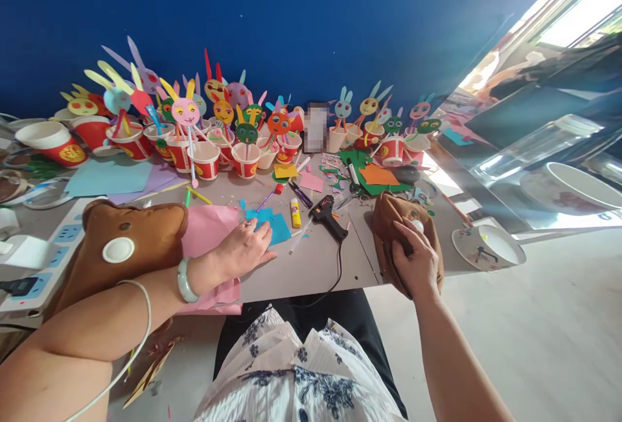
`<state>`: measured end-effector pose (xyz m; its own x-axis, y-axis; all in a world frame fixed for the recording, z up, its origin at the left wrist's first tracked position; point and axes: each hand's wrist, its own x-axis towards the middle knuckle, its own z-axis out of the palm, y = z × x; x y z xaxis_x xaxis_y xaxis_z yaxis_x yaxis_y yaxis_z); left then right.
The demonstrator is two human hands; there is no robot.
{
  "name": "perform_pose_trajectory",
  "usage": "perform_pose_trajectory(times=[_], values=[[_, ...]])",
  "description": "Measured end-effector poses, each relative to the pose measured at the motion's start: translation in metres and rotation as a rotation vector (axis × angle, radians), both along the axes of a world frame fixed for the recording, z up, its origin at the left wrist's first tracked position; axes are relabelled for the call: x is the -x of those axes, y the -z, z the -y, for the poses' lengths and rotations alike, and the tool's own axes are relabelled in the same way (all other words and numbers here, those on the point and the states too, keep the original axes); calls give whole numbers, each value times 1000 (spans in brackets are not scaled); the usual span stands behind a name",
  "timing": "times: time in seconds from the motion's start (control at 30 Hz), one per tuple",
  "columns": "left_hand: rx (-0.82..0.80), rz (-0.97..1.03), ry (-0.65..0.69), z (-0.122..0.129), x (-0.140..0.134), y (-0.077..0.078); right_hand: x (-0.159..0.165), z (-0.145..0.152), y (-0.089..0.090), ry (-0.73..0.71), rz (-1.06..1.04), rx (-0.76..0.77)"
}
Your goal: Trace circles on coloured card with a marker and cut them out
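My left hand [245, 247] lies palm down at the edge of a blue sheet of paper [276, 226], fingers slightly apart and thumb out, with a pink paper [208, 221] under the wrist. At the table's right front edge my right hand [416, 260] grips a soft brown fabric piece [383, 234] with a white round patch, thumb on one side and fingers over the top. A black hot glue gun [329, 216] rests between the hands, its cord running over the table edge. A yellow glue stick [295, 213] stands near the blue paper.
Red-and-white paper cups [201, 161] holding paper rabbit faces line the blue wall. A brown bear-shaped cushion [140, 214] sits beneath my left forearm. A power strip [63, 240] is at far left. On the right are a white paper bowl [508, 250], green paper [357, 163] and orange paper [379, 174].
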<state>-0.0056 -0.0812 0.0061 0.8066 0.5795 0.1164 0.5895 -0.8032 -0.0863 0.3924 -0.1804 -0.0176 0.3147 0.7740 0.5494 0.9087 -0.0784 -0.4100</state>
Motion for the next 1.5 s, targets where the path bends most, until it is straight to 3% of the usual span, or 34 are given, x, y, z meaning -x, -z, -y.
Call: perform_pose_trajectory(times=[0.23,0.4,0.63,0.97,1.13,1.23,1.3,1.33,1.4,1.5], values=[[2,-16,-2,-1,0,2,5,2,-3,58,-45,-32],[10,-32,-17,-1,-1,-1,12,1,6,41,26,-54],[-12,-63,6,-1,0,0,25,-6,15,35,222,88],[-5,-125,114,-2,2,-13,33,-10,12,3,266,101],[2,-69,100,-3,1,-14,30,-14,10,-34,280,95],[-3,-7,104,-7,0,-7,43,-15,1,-106,241,56],[-2,26,104,-9,-1,-1,65,-15,-8,-138,259,-73],[-2,32,99,-10,-1,2,80,-14,-13,-204,272,-113],[-10,45,99,-11,-1,6,113,-12,-20,-468,251,-109],[-17,68,110,-11,-1,6,162,-11,-24,-758,297,30]])
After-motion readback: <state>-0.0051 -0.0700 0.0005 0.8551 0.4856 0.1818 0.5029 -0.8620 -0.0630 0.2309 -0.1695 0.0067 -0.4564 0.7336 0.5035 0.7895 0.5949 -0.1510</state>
